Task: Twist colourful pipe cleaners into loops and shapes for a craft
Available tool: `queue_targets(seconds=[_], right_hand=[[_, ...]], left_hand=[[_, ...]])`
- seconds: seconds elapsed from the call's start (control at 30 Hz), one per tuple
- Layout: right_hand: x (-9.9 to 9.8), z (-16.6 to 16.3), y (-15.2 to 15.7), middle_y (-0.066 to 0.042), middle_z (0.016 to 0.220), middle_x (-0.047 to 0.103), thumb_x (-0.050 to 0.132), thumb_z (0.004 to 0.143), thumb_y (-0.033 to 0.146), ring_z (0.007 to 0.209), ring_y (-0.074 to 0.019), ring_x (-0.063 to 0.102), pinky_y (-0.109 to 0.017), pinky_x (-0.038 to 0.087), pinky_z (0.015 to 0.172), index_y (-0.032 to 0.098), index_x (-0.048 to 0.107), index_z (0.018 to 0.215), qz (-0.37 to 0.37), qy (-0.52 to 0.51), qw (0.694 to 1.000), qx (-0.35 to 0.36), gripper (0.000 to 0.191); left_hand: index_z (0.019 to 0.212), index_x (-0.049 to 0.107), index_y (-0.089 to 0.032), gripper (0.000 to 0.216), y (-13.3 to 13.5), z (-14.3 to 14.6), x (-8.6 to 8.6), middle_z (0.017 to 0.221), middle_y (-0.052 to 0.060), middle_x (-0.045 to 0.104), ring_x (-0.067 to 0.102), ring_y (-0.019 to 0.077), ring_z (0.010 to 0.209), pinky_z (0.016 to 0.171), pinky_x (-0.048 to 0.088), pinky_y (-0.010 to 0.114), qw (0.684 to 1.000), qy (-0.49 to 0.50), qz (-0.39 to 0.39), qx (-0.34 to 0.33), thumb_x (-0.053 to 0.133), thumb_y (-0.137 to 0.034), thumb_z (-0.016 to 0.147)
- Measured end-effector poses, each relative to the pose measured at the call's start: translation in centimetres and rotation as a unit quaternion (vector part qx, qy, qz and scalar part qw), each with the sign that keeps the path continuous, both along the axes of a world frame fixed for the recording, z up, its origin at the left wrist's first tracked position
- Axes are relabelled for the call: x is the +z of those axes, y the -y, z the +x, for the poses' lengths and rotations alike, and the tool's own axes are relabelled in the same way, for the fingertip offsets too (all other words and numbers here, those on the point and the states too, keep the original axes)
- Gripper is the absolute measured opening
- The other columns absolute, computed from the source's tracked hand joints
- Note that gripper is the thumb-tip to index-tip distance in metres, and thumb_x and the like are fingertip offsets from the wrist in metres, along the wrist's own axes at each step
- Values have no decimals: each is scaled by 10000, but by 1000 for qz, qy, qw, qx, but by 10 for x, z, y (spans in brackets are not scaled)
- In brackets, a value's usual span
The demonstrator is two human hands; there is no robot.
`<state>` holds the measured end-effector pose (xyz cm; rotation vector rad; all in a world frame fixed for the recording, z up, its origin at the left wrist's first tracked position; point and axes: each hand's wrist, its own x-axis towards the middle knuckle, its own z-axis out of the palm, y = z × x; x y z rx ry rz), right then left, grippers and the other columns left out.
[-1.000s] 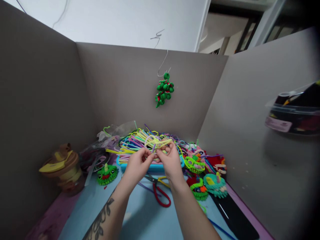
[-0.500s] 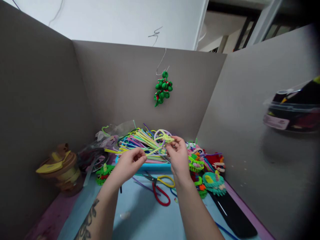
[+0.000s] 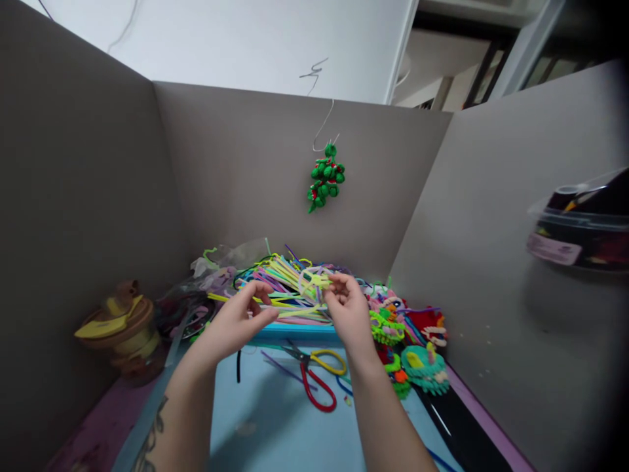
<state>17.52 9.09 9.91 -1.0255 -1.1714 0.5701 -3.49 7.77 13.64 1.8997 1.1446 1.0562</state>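
Note:
Between the thumb and fingers of my right hand (image 3: 348, 307) is a small piece of bent pipe cleaners (image 3: 313, 282), pale yellow and lilac, with a loop on its left side. A yellow strand seems to trail from it toward my left hand (image 3: 242, 318), whose thumb and fingers are apart with nothing gripped. Behind both hands lies a heap of pipe cleaners (image 3: 280, 272) in many colours, in a blue tray (image 3: 295, 334). Scissors (image 3: 318, 370) with one red and one yellow handle lie on the blue mat below the hands.
Fuzzy finished figures (image 3: 425, 367) are piled at the right beside a black phone-like slab (image 3: 459, 426). A brown lidded cup (image 3: 125, 331) stands left. Grey panels (image 3: 246, 151) enclose three sides; a green ornament (image 3: 327, 177) hangs at the back, a clear tub (image 3: 580, 229) at the right.
My left hand has let go of the yellow strand, opened its fingers and drawn slightly left. The right hand still holds the piece, now turned a little. The whole view has shifted slightly.

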Motion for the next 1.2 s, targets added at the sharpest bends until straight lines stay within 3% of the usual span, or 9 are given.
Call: queue_targets(seconds=[0.27,0.5,0.67,0.8,1.0,1.2], right_hand=[[1,-12,9,28,687,533,539,713,180,541,-105,472,-217,389,510,192,591,925,-49,127,985,110,219],[1,-16,10,36,654,536,544,709,177,526,-113,486,-218,391,493,199,607,913,-42,132,982,126,215],[1,-19,10,13,779,570,554,718,177,556,-109,504,-226,416,523,203,585,955,-35,138,986,83,241],[3,-23,13,3,766,564,567,757,207,613,-124,517,-241,420,571,192,576,820,11,154,988,15,66],[8,-31,21,9,721,567,568,792,202,647,-132,523,-245,415,597,199,580,748,70,158,985,-12,46],[8,-34,25,-1,752,592,575,809,192,676,-142,539,-259,430,605,213,601,781,111,143,983,-39,43]], left_hand=[[894,482,-184,273,-11,29,-15,682,-17,582,568,137,641,598,434,253,986,156,-63,3,627,-336,719],[864,464,-178,342,-10,39,-18,548,-61,539,471,79,463,478,334,192,967,226,-119,21,686,-348,666],[829,457,-180,345,-11,42,-20,513,-89,505,417,53,429,469,306,176,945,302,-127,21,711,-300,628],[805,464,-176,306,-10,46,-19,501,-107,475,407,44,444,485,297,169,938,331,-99,20,705,-257,636],[869,529,-161,297,-6,47,-16,603,-52,577,512,76,547,553,372,190,939,332,-90,3,708,-261,654],[887,530,-176,293,-3,46,-14,620,-43,577,524,88,565,557,386,201,947,314,-74,-10,704,-276,674]])
